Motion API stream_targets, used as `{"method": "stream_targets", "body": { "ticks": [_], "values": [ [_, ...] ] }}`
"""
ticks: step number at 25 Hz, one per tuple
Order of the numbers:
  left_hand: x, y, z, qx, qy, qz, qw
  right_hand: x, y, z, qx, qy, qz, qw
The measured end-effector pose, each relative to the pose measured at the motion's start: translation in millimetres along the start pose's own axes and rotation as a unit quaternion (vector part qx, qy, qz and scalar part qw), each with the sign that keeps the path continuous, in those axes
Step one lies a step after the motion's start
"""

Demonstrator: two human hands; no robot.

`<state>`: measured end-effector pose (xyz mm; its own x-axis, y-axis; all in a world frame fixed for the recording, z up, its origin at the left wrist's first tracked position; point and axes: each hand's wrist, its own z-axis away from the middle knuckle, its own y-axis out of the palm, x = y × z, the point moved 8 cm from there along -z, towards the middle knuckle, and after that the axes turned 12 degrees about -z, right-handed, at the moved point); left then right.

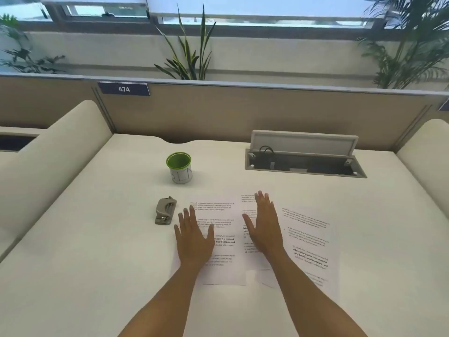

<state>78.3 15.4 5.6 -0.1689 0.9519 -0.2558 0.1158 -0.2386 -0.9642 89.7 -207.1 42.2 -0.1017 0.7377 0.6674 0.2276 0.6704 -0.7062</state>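
Three printed paper sheets lie side by side on the cream desk [97, 239]. My left hand [193, 235] rests flat with straight fingers on the left sheet [223, 254]. My right hand [264, 224] lies flat, fingers together, over the middle sheet [250, 203]. The right sheet [311, 242] lies askew, free of both hands. A grey hole punch [165, 210] sits just left of my left hand. Neither hand holds anything.
A white cup with a green rim [180, 167] stands behind the papers. An open cable hatch [303, 161] with its lid raised is at the back right. Padded dividers [48, 161] flank the desk, a partition with label 474 [124, 89] stands behind.
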Motion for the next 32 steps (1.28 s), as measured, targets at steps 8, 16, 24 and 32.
{"method": "stream_targets", "body": {
  "ticks": [8,16,24,32],
  "values": [
    [24,11,-7,0.093,-0.174,-0.026,0.98,16,42,24,0.076,0.147,-0.015,0.986],
    [38,2,-6,0.139,-0.319,0.042,0.937,18,58,24,0.131,0.277,-0.014,0.952],
    [42,1,-9,0.17,-0.334,0.056,0.926,16,64,26,0.128,0.317,-0.016,0.94],
    [51,-3,-31,0.176,-0.198,0.166,0.95,-50,-12,6,0.033,0.338,0.054,0.939]
  ]
}}
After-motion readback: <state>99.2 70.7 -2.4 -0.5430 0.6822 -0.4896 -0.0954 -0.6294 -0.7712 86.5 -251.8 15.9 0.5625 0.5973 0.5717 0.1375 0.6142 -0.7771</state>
